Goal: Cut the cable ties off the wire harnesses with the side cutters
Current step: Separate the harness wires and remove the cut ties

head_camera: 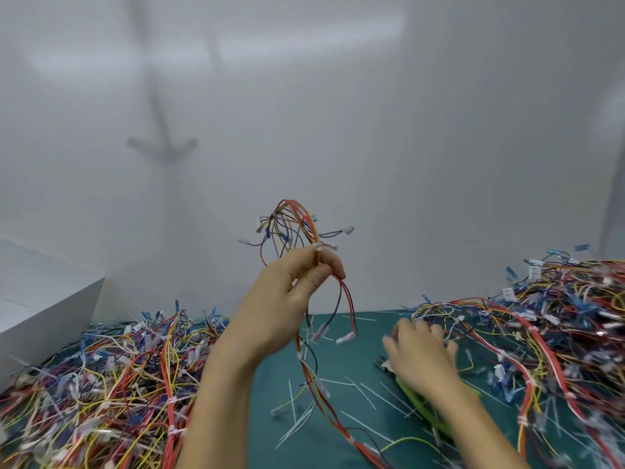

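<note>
bare mat (270,374) lane, wire piles (101,377) flanking

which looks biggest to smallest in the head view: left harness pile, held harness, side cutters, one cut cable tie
1. left harness pile
2. held harness
3. side cutters, partly hidden under the right hand, so less sure
4. cut cable tie

Teal mat (270,377), red, yellow, blue and black harness wires (306,221), lime-green cutter handles (414,399), white cut ties (291,399), white box (50,309)
</note>
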